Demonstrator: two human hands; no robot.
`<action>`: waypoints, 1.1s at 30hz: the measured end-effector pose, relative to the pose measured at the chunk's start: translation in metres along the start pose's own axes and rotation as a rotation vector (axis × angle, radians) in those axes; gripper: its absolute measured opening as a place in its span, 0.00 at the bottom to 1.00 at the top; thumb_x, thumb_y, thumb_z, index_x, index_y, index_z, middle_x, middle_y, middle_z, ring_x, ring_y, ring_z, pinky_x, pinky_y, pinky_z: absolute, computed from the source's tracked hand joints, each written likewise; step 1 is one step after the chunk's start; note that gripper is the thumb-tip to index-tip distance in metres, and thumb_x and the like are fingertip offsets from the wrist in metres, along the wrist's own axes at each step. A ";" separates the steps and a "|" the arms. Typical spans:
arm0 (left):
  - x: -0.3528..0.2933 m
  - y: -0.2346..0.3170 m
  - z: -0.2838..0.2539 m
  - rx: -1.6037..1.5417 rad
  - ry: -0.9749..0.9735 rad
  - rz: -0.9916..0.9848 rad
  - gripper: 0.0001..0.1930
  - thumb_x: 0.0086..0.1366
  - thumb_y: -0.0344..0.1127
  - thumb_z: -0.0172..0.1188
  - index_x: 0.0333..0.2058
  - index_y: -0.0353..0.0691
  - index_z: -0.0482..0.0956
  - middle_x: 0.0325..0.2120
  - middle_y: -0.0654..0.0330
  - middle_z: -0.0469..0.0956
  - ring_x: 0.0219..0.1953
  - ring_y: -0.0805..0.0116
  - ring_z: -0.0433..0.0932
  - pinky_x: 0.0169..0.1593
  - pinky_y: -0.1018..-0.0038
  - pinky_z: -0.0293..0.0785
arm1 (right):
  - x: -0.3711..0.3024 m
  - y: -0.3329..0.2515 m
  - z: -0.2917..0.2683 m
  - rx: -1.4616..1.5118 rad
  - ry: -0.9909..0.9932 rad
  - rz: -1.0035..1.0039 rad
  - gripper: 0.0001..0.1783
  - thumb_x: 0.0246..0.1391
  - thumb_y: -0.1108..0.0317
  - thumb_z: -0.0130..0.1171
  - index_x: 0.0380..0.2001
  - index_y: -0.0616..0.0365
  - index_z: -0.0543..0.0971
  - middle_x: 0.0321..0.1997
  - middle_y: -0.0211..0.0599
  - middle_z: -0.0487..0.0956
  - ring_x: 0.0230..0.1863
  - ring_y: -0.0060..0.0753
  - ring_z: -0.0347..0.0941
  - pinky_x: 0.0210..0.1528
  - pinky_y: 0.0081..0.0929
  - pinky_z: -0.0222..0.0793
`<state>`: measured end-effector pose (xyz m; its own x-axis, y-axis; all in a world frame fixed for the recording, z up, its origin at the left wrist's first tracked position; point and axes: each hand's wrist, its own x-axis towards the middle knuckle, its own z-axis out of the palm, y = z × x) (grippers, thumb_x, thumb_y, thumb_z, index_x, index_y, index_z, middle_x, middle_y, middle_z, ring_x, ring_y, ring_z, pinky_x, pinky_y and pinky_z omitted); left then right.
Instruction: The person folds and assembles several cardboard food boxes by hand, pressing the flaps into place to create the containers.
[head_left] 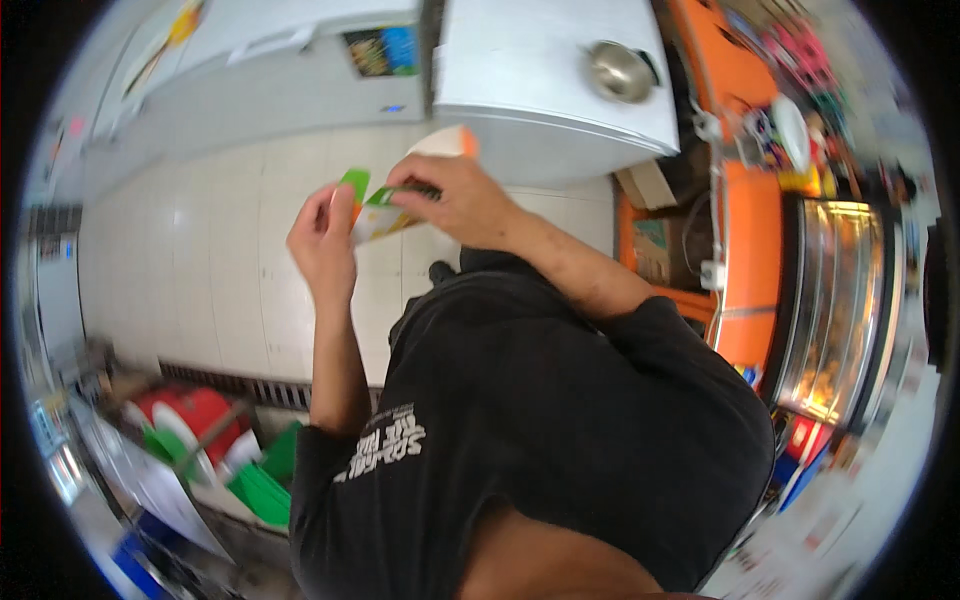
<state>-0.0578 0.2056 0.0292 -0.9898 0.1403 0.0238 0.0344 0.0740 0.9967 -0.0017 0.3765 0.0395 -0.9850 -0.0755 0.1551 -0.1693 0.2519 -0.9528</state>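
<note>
In front of my body, above the tiled floor, both hands hold a white, green and orange carton [378, 225]. Its green flaps stand up between my fingers, and its white and orange far end sticks out beyond my right hand. My left hand [325, 235] is closed, with thumb and fingers pinching the carton's left side by a green flap. Reaching across from the right, my right hand [458, 198] grips the top, fingers curled over another flap. The carton is slightly blurred, and its contents are hidden.
Ahead stands a white-topped cabinet [530, 70] with a metal pot [621, 72] on it. An orange counter [750, 250] with a lit glass display case [835, 310] runs along the right. Green containers [265, 485] and a red item [205, 418] sit at lower left.
</note>
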 end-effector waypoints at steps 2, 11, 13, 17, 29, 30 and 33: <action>0.007 -0.004 -0.015 -0.045 0.113 -0.047 0.12 0.63 0.35 0.61 0.38 0.30 0.80 0.28 0.65 0.76 0.31 0.81 0.71 0.36 0.84 0.67 | 0.026 -0.004 0.012 -0.177 0.087 -0.094 0.08 0.54 0.70 0.60 0.36 0.61 0.77 0.31 0.36 0.79 0.30 0.29 0.75 0.36 0.24 0.72; 0.071 -0.001 -0.085 0.134 0.334 -0.048 0.10 0.60 0.33 0.63 0.37 0.33 0.83 0.27 0.61 0.79 0.30 0.79 0.72 0.35 0.82 0.67 | 0.142 0.020 0.059 -0.031 -0.160 -0.215 0.09 0.53 0.69 0.59 0.38 0.58 0.76 0.34 0.41 0.79 0.34 0.42 0.76 0.38 0.31 0.71; 0.093 0.003 -0.095 0.191 0.350 -0.049 0.10 0.60 0.33 0.63 0.37 0.33 0.83 0.27 0.61 0.79 0.29 0.79 0.71 0.35 0.82 0.67 | 0.172 0.028 0.067 0.004 -0.135 -0.272 0.09 0.53 0.70 0.59 0.38 0.57 0.76 0.33 0.40 0.79 0.34 0.42 0.75 0.37 0.31 0.71; 0.142 0.019 -0.110 0.391 0.189 -0.053 0.09 0.59 0.33 0.63 0.36 0.33 0.83 0.27 0.61 0.79 0.29 0.77 0.73 0.35 0.80 0.68 | 0.232 0.038 0.075 -0.034 -0.050 -0.493 0.07 0.51 0.73 0.60 0.34 0.56 0.75 0.33 0.37 0.78 0.34 0.41 0.74 0.38 0.34 0.69; 0.273 0.044 -0.165 0.369 -0.041 -0.033 0.11 0.65 0.33 0.56 0.44 0.38 0.81 0.28 0.61 0.75 0.31 0.75 0.71 0.35 0.79 0.67 | 0.385 0.042 0.098 0.096 -0.083 -0.676 0.07 0.48 0.75 0.60 0.31 0.56 0.73 0.34 0.33 0.77 0.38 0.39 0.73 0.43 0.34 0.67; 0.279 0.045 -0.172 0.377 -0.040 -0.036 0.11 0.65 0.33 0.56 0.44 0.38 0.81 0.28 0.61 0.75 0.31 0.76 0.71 0.35 0.79 0.67 | 0.394 0.041 0.104 0.111 -0.108 -0.667 0.07 0.48 0.75 0.60 0.31 0.56 0.73 0.34 0.33 0.77 0.38 0.40 0.73 0.44 0.34 0.67; 0.300 0.038 -0.200 0.388 0.004 -0.029 0.11 0.65 0.33 0.56 0.43 0.37 0.81 0.28 0.61 0.76 0.30 0.76 0.71 0.35 0.80 0.67 | 0.432 0.044 0.124 0.093 -0.181 -0.667 0.07 0.48 0.75 0.60 0.31 0.55 0.73 0.34 0.33 0.77 0.39 0.40 0.73 0.44 0.35 0.67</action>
<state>-0.3808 0.0534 0.0903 -0.9917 0.1288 -0.0030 0.0553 0.4462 0.8932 -0.4303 0.2356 0.0324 -0.6495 -0.3468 0.6766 -0.7245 0.0124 -0.6891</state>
